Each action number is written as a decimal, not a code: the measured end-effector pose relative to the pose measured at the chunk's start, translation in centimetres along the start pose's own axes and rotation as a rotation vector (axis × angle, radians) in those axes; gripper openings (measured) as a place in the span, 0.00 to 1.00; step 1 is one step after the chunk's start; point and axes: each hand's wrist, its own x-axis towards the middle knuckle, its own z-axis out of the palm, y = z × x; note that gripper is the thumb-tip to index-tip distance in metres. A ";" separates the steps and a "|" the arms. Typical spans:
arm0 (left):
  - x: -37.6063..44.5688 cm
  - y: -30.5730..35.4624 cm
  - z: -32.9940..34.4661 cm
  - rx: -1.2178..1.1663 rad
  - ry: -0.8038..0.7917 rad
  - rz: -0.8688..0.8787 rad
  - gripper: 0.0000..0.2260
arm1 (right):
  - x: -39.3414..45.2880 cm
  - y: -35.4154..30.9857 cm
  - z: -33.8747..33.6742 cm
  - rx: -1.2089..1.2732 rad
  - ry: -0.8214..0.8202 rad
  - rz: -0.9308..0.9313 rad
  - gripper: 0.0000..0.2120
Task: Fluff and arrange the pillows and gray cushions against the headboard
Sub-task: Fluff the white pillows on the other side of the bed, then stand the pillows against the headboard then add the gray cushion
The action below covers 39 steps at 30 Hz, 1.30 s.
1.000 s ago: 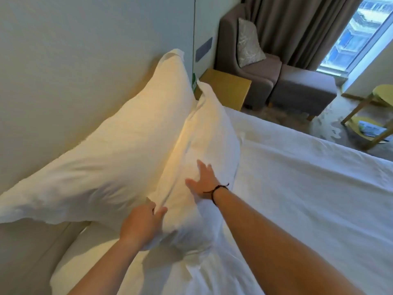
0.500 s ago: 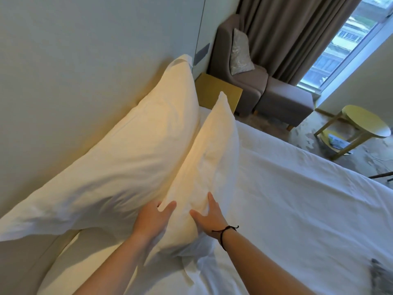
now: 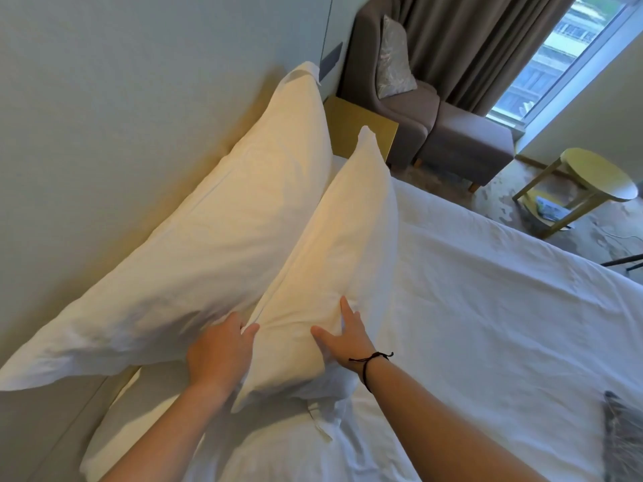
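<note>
Both hands open, flat: left hand point(image 3: 222, 356), right hand point(image 3: 342, 337) press front pillow point(image 3: 334, 259). Soft, light, squashy. Best held at near end, both sides.

The two pillows point(image 3: 215, 245) wear white cotton-like cloth, matt and finely creased, and the bed sheet point(image 3: 487, 325) is the same matt white fabric with soft wrinkles. The armchair point(image 3: 410, 109) is covered in a dull gray-brown woven cloth, the curtain point(image 3: 480, 46) hangs in heavy matt fabric, and the round side table point(image 3: 598, 179) looks like smooth pale wood. A gray cushion point(image 3: 622, 440) at the edge looks fuzzy.
</note>
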 end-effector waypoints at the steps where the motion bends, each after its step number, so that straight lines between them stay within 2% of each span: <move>1: -0.3 0.1 0.1 0.021 -0.003 0.004 0.16 | -0.2 0.6 -0.4 0.009 -0.001 -0.021 0.50; 5: -1.6 1.1 0.4 0.064 -0.125 -0.018 0.14 | -1.8 3.1 -2.0 0.106 -0.010 -0.030 0.45; 8: -3.1 2.9 0.2 0.090 -0.137 -0.009 0.11 | -3.6 5.8 -3.1 0.211 -0.029 -0.006 0.41; 11: -4.5 5.5 0.3 0.262 -0.021 0.118 0.10 | -6.0 10.0 -4.7 0.346 0.014 0.021 0.41; 14: -6.8 10.2 1.0 0.179 0.162 0.280 0.08 | -8.2 15.6 -7.5 0.393 0.098 0.071 0.42; 15: -7.6 12.2 1.8 0.129 0.165 0.333 0.08 | -8.9 17.9 -8.9 0.413 0.123 0.091 0.41; 16: -8.6 14.5 2.7 0.088 0.107 0.372 0.08 | -9.6 20.3 -10.5 0.433 0.152 0.112 0.40; 19: -12.3 22.4 7.6 -0.050 -0.225 0.448 0.07 | -11.7 28.5 -15.9 0.428 0.281 0.181 0.39; 22: -17.0 30.4 14.3 -0.026 -0.517 0.565 0.06 | -14.2 37.8 -21.3 0.393 0.427 0.277 0.38; 25: -21.5 37.1 21.2 -0.017 -0.730 0.570 0.04 | -17.4 47.5 -25.9 0.321 0.515 0.435 0.37; 28: -25.0 41.5 26.6 -0.025 -0.816 0.533 0.05 | -20.4 56.0 -28.7 0.164 0.558 0.616 0.37; 32: -28.3 44.6 31.5 0.013 -0.885 0.536 0.04 | -22.2 63.9 -29.6 0.056 0.506 0.841 0.45; 35: -29.3 45.1 33.8 0.061 -0.902 0.527 0.05 | -21.2 66.9 -29.0 0.042 0.426 0.890 0.52; 39: -29.9 45.1 35.7 0.090 -0.910 0.480 0.06 | -19.2 68.5 -27.4 -0.048 0.416 0.912 0.59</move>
